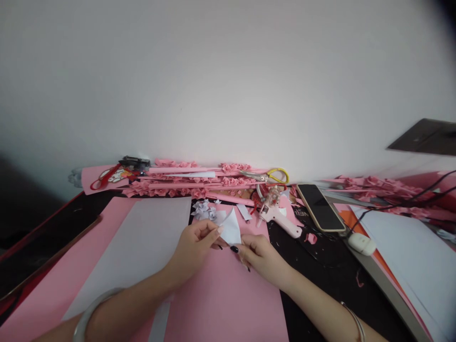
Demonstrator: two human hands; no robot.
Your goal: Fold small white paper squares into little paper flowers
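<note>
A small piece of white paper (232, 227), partly folded, is held between my two hands above a pink sheet (228, 294). My left hand (199, 242) pinches its left edge between thumb and fingers. At its lower right corner, my right hand (258, 254) grips it with the thumb on top. Just beyond my left fingers lies a cluster of white folded paper flowers (204, 210). A small white paper strip (244, 212) rests behind the held piece.
A pink glue gun (281, 221) lies right of my hands, near a phone (320, 207) and a white earbud case (361, 243). Yellow-handled scissors (278, 175) and pink paper flower stems (171, 190) line the wall. White sheets (409, 256) lie at right; another white sheet (142, 251) at left.
</note>
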